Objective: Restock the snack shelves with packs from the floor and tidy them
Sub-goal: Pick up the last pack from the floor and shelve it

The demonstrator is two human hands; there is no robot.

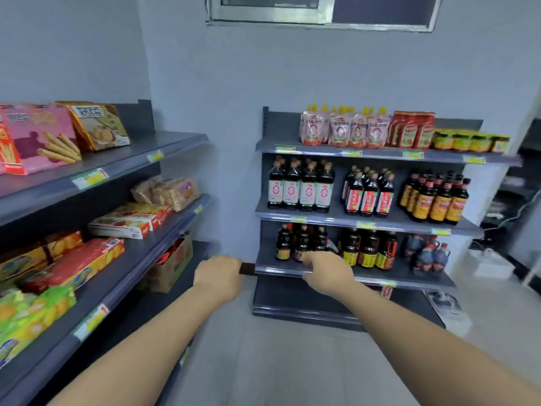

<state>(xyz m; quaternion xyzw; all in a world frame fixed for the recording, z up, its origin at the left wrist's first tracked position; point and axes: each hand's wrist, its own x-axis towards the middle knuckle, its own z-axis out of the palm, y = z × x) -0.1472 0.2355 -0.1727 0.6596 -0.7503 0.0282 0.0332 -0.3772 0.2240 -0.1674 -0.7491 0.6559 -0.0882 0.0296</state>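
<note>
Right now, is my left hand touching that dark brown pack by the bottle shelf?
Touching. The head view shows the left hand gripping one end of the dark brown pack, which sticks out beyond it.

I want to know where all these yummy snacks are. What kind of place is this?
Most likely a small grocery shop. Snack boxes fill the shelves on the left, rows of dark sauce bottles stand on the rack ahead, and yellow price tags line the shelf edges.
</note>
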